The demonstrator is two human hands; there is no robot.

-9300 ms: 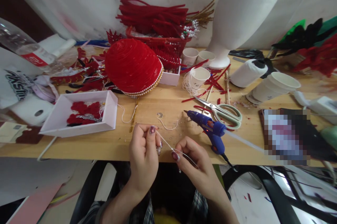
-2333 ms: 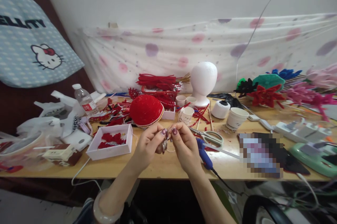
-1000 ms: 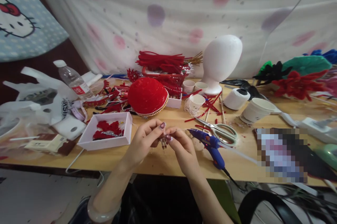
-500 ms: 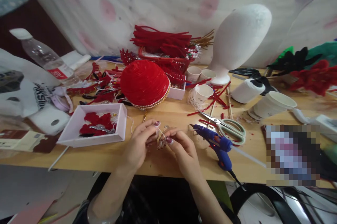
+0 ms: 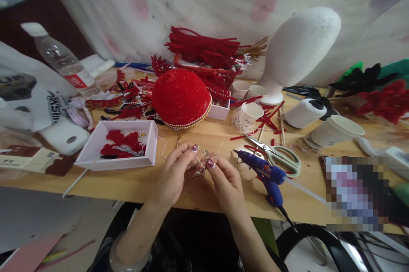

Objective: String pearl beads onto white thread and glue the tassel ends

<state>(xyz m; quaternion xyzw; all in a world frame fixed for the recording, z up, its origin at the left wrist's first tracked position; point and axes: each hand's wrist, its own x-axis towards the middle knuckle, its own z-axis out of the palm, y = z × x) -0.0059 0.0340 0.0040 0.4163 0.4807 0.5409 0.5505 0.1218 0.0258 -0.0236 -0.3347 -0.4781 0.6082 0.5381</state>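
My left hand (image 5: 174,174) pinches a thin white thread (image 5: 200,161) between thumb and fingers, above the table's front part. Close beside it on the right, my right hand (image 5: 226,180) is closed on the same thread, whose loose end rises over the fingers. A small shiny ornament (image 5: 200,171) hangs between both hands; its shape is partly hidden by the fingers. Just behind them stands a red domed cap (image 5: 180,97) with a beaded gold rim. A blue glue gun (image 5: 260,167) lies to the right of my right hand, near open-handled scissors (image 5: 271,150).
A white box (image 5: 152,144) of red pieces sits at left, below a plastic bottle (image 5: 60,59). Paper cups (image 5: 251,112), a thread spool (image 5: 303,113) and a white foam head (image 5: 302,46) stand at right. Red stems (image 5: 204,46) fill a basket behind.
The whole view has shifted slightly, so most things appear further right. My fingers have moved a little around the thread, and its loose end now stands up above my right hand.
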